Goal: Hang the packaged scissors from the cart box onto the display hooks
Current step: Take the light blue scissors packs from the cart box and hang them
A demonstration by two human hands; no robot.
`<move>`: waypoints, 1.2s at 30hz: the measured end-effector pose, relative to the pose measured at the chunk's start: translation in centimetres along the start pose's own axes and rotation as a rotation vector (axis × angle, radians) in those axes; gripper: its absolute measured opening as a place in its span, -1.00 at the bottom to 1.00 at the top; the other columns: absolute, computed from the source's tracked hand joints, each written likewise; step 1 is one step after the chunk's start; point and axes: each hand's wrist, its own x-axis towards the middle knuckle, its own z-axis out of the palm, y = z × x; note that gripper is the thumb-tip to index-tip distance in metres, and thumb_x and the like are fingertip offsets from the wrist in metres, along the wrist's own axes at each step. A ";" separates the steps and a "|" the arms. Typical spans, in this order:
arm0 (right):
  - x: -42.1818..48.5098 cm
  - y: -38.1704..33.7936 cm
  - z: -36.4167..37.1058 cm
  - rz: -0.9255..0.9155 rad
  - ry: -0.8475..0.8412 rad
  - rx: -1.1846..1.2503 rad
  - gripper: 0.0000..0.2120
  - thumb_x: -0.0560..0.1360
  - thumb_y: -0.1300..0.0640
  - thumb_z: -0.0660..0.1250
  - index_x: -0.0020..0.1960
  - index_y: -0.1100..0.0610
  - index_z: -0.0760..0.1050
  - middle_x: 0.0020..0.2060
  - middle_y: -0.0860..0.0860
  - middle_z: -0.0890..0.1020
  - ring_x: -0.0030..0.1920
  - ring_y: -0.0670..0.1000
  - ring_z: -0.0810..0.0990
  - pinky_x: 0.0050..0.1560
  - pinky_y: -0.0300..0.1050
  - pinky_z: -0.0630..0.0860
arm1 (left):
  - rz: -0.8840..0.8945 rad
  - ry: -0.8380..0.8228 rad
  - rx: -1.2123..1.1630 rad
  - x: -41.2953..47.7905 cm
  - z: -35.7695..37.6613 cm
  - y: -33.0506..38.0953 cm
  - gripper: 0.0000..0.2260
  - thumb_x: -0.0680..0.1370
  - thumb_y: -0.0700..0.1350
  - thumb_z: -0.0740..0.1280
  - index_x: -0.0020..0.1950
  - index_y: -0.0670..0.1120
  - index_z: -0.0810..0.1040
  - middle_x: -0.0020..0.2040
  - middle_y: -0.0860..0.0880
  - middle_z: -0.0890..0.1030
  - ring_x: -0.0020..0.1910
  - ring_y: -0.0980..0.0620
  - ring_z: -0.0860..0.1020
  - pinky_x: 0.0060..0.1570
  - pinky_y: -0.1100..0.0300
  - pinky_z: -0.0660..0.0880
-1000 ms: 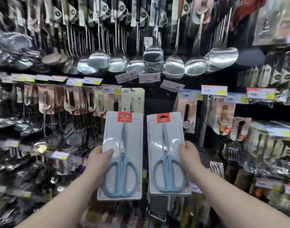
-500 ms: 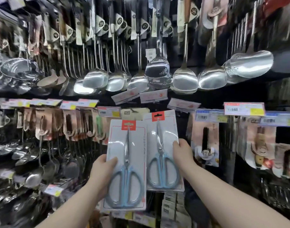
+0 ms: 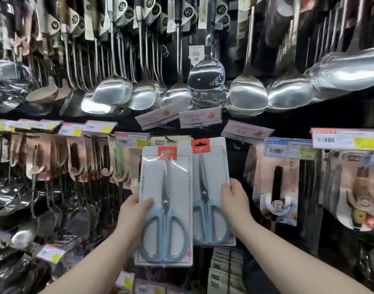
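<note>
Nearest: left hand (image 3: 132,217) gripping the left edge of the front scissors pack (image 3: 154,179), thumb laid across its face, card upright and overlapping the second pack. Just beyond: right hand (image 3: 235,201) gripping the right edge of the rear scissors pack (image 3: 213,166), red header raised level with the price tags (image 3: 132,141), beside a beige card (image 3: 160,142); contact with any hook not discernible. Farthest: steel ladles (image 3: 248,93) hanging in rows above
</note>
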 end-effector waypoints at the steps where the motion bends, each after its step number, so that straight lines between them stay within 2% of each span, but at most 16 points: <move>1: -0.1 0.0 0.1 -0.006 0.003 0.003 -0.83 0.59 0.24 0.08 -0.03 0.18 0.45 -0.21 -0.04 0.52 -0.22 -0.10 0.46 -0.29 -0.26 0.36 | -0.004 -0.005 -0.012 0.3 0.0 0.0 -0.85 0.54 -0.33 0.25 0.03 -0.20 0.58 -0.08 -0.20 0.68 -0.11 -0.20 0.64 -0.08 -0.04 0.58; 5: 0.1 -0.3 0.9 -0.001 0.054 0.002 -0.83 0.59 0.24 0.08 -0.08 0.18 0.43 -0.24 -0.04 0.51 -0.24 -0.09 0.45 -0.28 -0.24 0.36 | -0.022 -0.047 -0.037 1.4 -0.3 0.1 -0.84 0.55 -0.33 0.25 0.03 -0.18 0.58 -0.08 -0.17 0.69 -0.11 -0.18 0.65 -0.12 0.01 0.57; 8: 0.6 -0.3 1.6 0.015 0.107 0.010 -0.82 0.59 0.23 0.08 -0.05 0.24 0.45 -0.23 0.02 0.52 -0.21 -0.02 0.45 -0.22 -0.14 0.39 | -0.021 -0.083 -0.038 2.3 -0.6 0.2 -0.79 0.54 -0.33 0.25 0.13 -0.21 0.57 0.00 -0.21 0.68 -0.03 -0.22 0.65 -0.03 -0.04 0.58; 12: 1.2 -0.1 2.1 0.042 0.149 -0.036 -0.82 0.58 0.22 0.08 -0.06 0.23 0.44 -0.21 0.05 0.52 -0.20 0.00 0.45 -0.20 -0.10 0.38 | -0.028 -0.118 -0.057 3.0 -0.8 0.3 -0.77 0.53 -0.36 0.25 0.13 -0.19 0.58 0.00 -0.20 0.68 -0.02 -0.22 0.64 -0.02 -0.01 0.58; 16: 1.5 0.8 2.4 0.072 0.179 -0.058 -0.81 0.57 0.22 0.08 -0.10 0.25 0.44 -0.26 0.06 0.48 -0.23 0.02 0.42 -0.23 -0.09 0.35 | -0.034 -0.143 -0.070 3.4 -1.0 0.4 -0.80 0.53 -0.38 0.23 0.06 -0.20 0.59 -0.06 -0.20 0.67 -0.10 -0.19 0.63 -0.09 0.03 0.56; 20: 2.2 1.1 2.6 0.072 0.212 -0.086 -0.78 0.57 0.23 0.08 -0.23 0.16 0.36 -0.33 0.02 0.41 -0.31 -0.01 0.35 -0.32 -0.12 0.28 | -0.028 -0.177 -0.069 3.4 -1.0 0.6 -0.79 0.53 -0.39 0.22 0.03 -0.18 0.58 -0.06 -0.17 0.68 -0.12 -0.13 0.64 -0.19 0.08 0.56; 23: 3.4 1.2 2.8 0.107 0.212 -0.110 -0.82 0.58 0.23 0.07 -0.12 0.22 0.41 -0.29 0.03 0.44 -0.26 0.01 0.39 -0.29 -0.12 0.31 | -0.017 -0.210 -0.070 3.1 -0.9 0.8 -0.80 0.54 -0.38 0.21 0.03 -0.18 0.57 -0.07 -0.16 0.68 -0.12 -0.12 0.65 -0.21 0.09 0.57; 27: 4.9 1.6 3.2 0.200 0.218 -0.076 -0.84 0.58 0.23 0.08 -0.02 0.20 0.43 -0.18 0.07 0.51 -0.10 0.08 0.47 -0.08 -0.11 0.37 | -0.025 -0.238 -0.087 2.5 -0.4 0.5 -0.80 0.53 -0.40 0.21 -0.03 -0.18 0.58 -0.10 -0.16 0.69 -0.19 -0.07 0.65 -0.23 0.12 0.57; 31: 5.4 1.9 2.9 0.250 0.177 -0.062 -0.79 0.57 0.24 0.07 0.07 0.18 0.47 0.00 0.12 0.55 -0.02 0.09 0.49 0.00 -0.12 0.39 | -0.042 -0.263 -0.071 2.5 0.0 -0.3 -0.83 0.54 -0.39 0.23 -0.02 -0.22 0.58 -0.04 -0.23 0.69 -0.13 -0.14 0.64 -0.09 0.05 0.59; 36: 5.3 1.6 2.1 0.262 0.104 -0.121 -0.70 0.59 0.19 0.08 0.24 0.21 0.47 0.12 0.06 0.56 0.07 0.06 0.48 0.09 -0.14 0.38 | -0.032 -0.280 -0.072 2.3 0.6 -0.5 -0.81 0.54 -0.38 0.23 -0.03 -0.18 0.59 -0.03 -0.19 0.69 -0.08 -0.15 0.65 -0.07 0.03 0.58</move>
